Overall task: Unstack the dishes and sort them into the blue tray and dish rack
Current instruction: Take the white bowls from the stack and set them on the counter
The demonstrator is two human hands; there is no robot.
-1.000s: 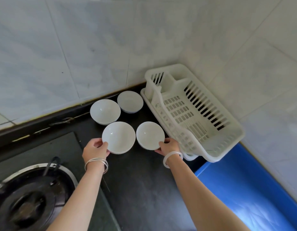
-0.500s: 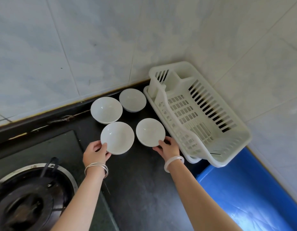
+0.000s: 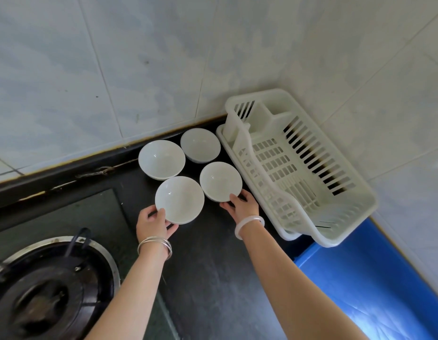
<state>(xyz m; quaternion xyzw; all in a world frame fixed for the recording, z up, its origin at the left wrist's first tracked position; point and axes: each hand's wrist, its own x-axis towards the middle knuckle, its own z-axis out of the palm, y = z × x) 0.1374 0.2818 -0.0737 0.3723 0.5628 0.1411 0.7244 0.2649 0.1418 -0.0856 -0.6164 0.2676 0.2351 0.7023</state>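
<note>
Both hands on bowls now; my left hand (image 3: pixel 152 223) pinches the near rim of the front-left bowl (image 3: pixel 179 200), thumb on top, fingers underneath; my right hand (image 3: pixel 242 204) grips the near edge of the front-right bowl (image 3: pixel 220 181); two more bowls (image 3: pixel 161 159) sit just beyond my grips, by the wall; all four look single, white, glossy, upright on the dark counter (image 3: pixel 213 266); so I'd judge unstacking done, sorting not begun; the rack (image 3: pixel 335 200) right of my right grip holds nothing, and the blue tray (image 3: pixel 372 285) looks bare
</note>
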